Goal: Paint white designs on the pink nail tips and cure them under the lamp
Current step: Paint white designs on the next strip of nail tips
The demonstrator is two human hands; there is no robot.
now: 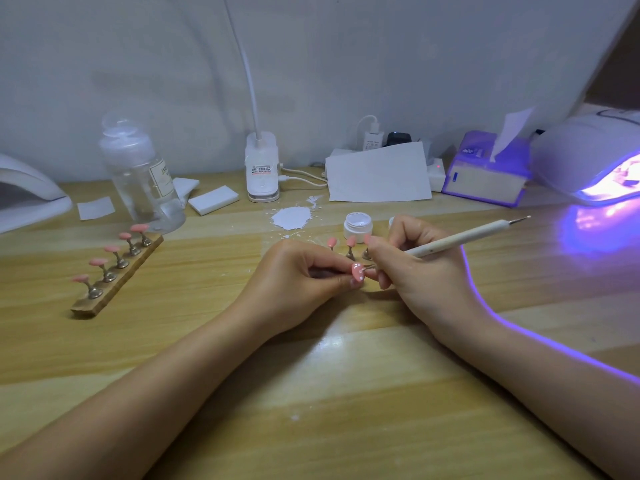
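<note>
My left hand pinches a pink nail tip that bears a few white dots. My right hand grips a white dotting pen, its fine point touching that tip. Just behind my fingers stand three more pink tips on small metal stands. An open jar of white gel sits behind them. A wooden bar at the left carries several pink tips on stands. The curing lamp glows violet at the far right.
A clear bottle stands at the back left beside white pads. A clip desk lamp, a sheet of paper and a tissue box line the back. A white smear marks the wooden table. Another white lamp sits far left.
</note>
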